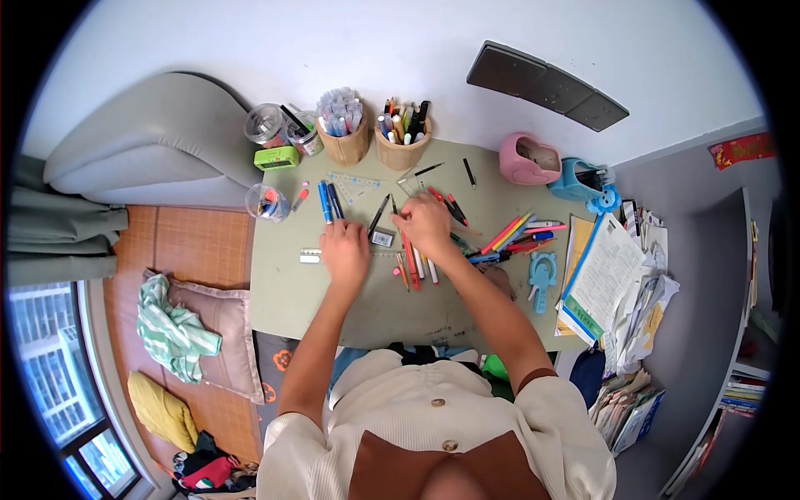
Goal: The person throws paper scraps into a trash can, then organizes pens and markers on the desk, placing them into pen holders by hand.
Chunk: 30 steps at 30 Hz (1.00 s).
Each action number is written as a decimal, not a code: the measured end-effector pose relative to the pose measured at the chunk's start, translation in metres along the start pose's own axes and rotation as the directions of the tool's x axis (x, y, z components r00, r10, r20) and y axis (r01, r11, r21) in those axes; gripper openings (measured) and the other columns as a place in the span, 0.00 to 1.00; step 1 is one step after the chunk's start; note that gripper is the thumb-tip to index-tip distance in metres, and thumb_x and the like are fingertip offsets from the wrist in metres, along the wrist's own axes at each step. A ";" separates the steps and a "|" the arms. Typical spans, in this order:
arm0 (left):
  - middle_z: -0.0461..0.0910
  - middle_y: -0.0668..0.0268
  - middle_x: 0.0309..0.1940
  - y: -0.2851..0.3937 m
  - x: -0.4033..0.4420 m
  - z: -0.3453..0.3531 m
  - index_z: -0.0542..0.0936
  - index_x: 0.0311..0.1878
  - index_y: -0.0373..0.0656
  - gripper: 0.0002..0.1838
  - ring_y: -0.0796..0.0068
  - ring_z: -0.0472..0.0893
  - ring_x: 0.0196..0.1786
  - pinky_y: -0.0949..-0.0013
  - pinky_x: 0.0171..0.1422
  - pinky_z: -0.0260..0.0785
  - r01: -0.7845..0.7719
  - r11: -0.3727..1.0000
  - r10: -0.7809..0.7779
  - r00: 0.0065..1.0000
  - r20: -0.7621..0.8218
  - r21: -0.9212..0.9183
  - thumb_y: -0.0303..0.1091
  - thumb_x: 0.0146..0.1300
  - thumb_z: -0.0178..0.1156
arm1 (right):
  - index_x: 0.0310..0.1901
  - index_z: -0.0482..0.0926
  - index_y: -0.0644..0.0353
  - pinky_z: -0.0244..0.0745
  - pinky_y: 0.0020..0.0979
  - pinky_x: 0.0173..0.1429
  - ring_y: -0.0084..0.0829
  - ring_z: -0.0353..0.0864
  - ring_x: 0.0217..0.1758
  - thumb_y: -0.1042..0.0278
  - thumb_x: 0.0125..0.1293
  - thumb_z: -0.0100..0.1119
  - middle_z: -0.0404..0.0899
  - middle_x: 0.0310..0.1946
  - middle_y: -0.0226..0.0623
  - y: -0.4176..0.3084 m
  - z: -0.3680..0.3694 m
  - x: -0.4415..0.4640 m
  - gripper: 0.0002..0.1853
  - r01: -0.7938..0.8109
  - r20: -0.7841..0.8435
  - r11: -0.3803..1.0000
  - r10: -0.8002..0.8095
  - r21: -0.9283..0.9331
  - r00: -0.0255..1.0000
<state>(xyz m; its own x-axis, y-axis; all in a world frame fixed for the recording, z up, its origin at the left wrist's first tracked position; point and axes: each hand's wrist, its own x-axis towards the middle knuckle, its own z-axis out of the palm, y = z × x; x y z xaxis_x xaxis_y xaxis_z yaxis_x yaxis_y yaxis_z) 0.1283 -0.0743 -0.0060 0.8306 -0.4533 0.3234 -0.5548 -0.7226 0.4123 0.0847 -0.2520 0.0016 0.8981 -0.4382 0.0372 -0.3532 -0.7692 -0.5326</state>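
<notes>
My left hand (345, 248) lies on the desk at the lower ends of two blue pens (326, 202), its fingers close together; what is under the fingertips is hidden. My right hand (423, 225) is closed in a pinch at the lower end of a slim dark pen (394, 203). Between the hands are a black pen (379, 217) and a small eraser (382, 238). A clear ruler (310, 256) runs partly under my left hand. Red and white markers (412, 260) lie below my right hand, with a pencil (402, 272) beside them.
Two wooden cups (343, 147) of pens stand at the back, near clear jars (265, 125) and a green box (276, 158). Colored markers (508, 233) lie to the right, before a blue bear-shaped item (542, 282). Pink (528, 160) and blue holders stand behind; papers (607, 267) cover the right edge.
</notes>
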 end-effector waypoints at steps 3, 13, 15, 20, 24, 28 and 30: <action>0.79 0.64 0.33 0.010 0.002 -0.005 0.83 0.32 0.44 0.05 0.60 0.77 0.41 0.59 0.45 0.66 0.020 1.000 -0.021 0.997 0.077 0.019 0.33 0.57 0.67 | 0.26 0.85 0.56 0.76 0.41 0.43 0.41 0.82 0.37 0.60 0.51 0.69 0.82 0.34 0.38 -0.005 0.011 0.003 0.09 0.008 -0.004 0.991 -0.008 -0.132 1.000; 0.83 0.61 0.38 0.011 0.010 -0.016 0.80 0.37 0.39 0.04 0.65 0.83 0.39 0.65 0.44 0.74 0.391 0.826 -0.248 0.899 0.360 -0.406 0.28 0.62 0.63 | 0.33 0.80 0.64 0.78 0.29 0.36 0.26 0.82 0.30 0.66 0.62 0.63 0.84 0.29 0.36 -0.007 -0.011 0.003 0.09 -0.271 0.159 0.633 0.229 0.725 0.960; 0.84 0.61 0.39 0.009 0.008 -0.008 0.79 0.41 0.38 0.04 0.70 0.84 0.40 0.69 0.44 0.77 0.582 0.408 -0.248 0.812 0.529 -0.703 0.27 0.66 0.60 | 0.36 0.79 0.64 0.76 0.25 0.35 0.20 0.79 0.29 0.71 0.67 0.59 0.82 0.31 0.32 -0.015 -0.034 -0.006 0.06 -0.405 0.349 0.348 0.213 0.845 0.913; 0.83 0.62 0.38 0.047 0.019 -0.036 0.74 0.47 0.37 0.06 0.74 0.84 0.39 0.71 0.46 0.80 0.716 0.011 -0.115 0.695 0.710 -0.698 0.26 0.69 0.58 | 0.36 0.76 0.64 0.76 0.23 0.32 0.19 0.78 0.28 0.73 0.68 0.58 0.81 0.30 0.32 -0.023 -0.058 -0.021 0.04 -0.332 0.298 0.264 0.159 0.906 0.941; 0.84 0.61 0.38 0.071 0.017 -0.032 0.74 0.47 0.39 0.07 0.76 0.82 0.34 0.75 0.38 0.78 0.728 0.068 -0.026 0.685 0.728 -0.682 0.27 0.70 0.59 | 0.39 0.76 0.64 0.75 0.23 0.30 0.19 0.78 0.27 0.75 0.68 0.59 0.79 0.31 0.31 0.004 -0.053 -0.032 0.03 -0.191 0.160 0.220 0.152 0.957 0.975; 0.83 0.65 0.37 0.102 0.021 -0.012 0.76 0.45 0.40 0.05 0.80 0.79 0.34 0.77 0.37 0.72 0.671 0.187 0.118 0.710 0.694 -0.718 0.28 0.70 0.59 | 0.52 0.79 0.66 0.78 0.21 0.36 0.17 0.80 0.32 0.73 0.67 0.61 0.81 0.36 0.30 0.033 -0.095 -0.051 0.13 -0.204 0.168 0.202 0.180 0.958 0.969; 0.83 0.67 0.39 0.122 0.026 0.003 0.77 0.48 0.39 0.07 0.81 0.79 0.35 0.78 0.40 0.72 0.649 0.248 0.186 0.697 0.692 -0.720 0.28 0.69 0.60 | 0.49 0.82 0.66 0.78 0.21 0.38 0.17 0.80 0.34 0.72 0.67 0.63 0.82 0.35 0.29 0.058 -0.113 -0.058 0.11 -0.189 0.130 0.255 0.231 0.948 0.964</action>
<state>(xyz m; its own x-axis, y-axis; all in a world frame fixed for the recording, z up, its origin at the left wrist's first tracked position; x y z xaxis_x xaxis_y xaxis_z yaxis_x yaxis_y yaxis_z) 0.0819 -0.1761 0.0498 0.5086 -0.8115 -0.2876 0.3678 -0.0972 0.9248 -0.0172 -0.3234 0.0639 0.8184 -0.5400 -0.1967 -0.0110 0.3275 -0.9448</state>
